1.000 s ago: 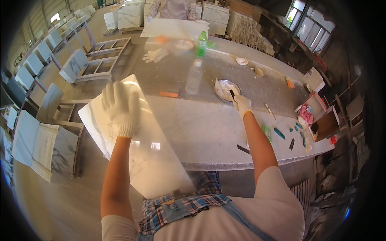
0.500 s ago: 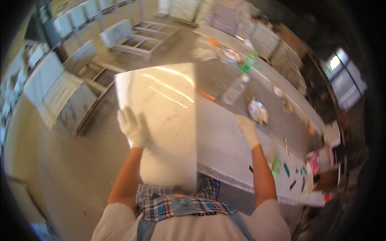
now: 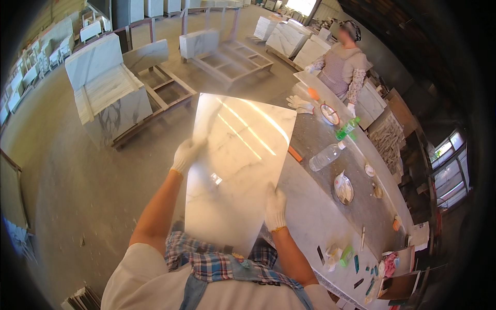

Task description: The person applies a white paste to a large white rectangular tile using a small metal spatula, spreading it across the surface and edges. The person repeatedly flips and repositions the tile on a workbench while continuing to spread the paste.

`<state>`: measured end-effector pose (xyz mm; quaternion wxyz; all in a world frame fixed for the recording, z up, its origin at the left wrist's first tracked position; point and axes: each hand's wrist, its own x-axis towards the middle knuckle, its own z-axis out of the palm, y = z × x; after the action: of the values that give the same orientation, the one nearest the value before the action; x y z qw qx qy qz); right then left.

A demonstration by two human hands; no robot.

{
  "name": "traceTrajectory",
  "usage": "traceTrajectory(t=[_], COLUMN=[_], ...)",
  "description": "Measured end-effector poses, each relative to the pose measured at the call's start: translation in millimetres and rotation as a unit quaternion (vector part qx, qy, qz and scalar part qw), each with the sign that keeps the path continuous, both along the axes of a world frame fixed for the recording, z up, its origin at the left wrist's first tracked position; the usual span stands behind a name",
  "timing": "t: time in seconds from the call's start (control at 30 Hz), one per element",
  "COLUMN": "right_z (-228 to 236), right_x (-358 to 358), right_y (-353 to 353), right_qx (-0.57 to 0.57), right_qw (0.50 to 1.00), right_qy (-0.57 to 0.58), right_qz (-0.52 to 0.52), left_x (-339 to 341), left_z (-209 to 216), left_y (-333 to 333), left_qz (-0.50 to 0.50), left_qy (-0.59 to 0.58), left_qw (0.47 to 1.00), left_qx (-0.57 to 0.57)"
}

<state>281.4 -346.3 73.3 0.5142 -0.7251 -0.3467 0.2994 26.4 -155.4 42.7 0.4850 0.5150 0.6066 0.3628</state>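
No legible text, perhaps dark lettering [image 3: 270, 282] on the shirt [image 3: 232, 295]

The fisheye head view looks down and forward from close above the left hand [image 3: 185, 156] and right hand [image 3: 276, 208], across the floor [image 3: 88, 206].

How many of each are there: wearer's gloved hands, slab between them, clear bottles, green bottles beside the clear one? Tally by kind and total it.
Gloved hands: 2 (left hand, right hand)
White veined slab: 1
Clear plastic bottle: 1
Green bottle: 1
Total: 5
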Motion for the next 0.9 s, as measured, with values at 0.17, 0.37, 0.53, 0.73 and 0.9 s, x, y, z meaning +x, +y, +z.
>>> traceTrajectory(t=[0.17,0.37,0.53,0.73,0.9], right_z=[11,38,112,172,215], right_x=[-5,-51,-68,-60,-32], right_y=[-14,-54,-92,-82,-39], right_qx=[0.010,0.146,0.175,0.408,0.414], right_qw=[0.999,0.987,0.982,0.881,0.777], right_qy=[0.024,-0.064,-0.070,-0.240,-0.470], right_qz=[0.025,-0.018,0.018,0.020,-0.063], left_x=[-9,-59,-80,-112,-133], left_z=[13,77,173,271,308], left_y=[-4,-68,-121,-174,-179], left_qz=[0.033,0.062,0.126,0.162,0.219], left_qy=[-0.085,-0.276,-0.245,-0.175,-0.192], left_qw=[0.996,0.958,0.921,0.853,0.804], left_qx=[-0.007,0.033,0.274,0.465,0.519])
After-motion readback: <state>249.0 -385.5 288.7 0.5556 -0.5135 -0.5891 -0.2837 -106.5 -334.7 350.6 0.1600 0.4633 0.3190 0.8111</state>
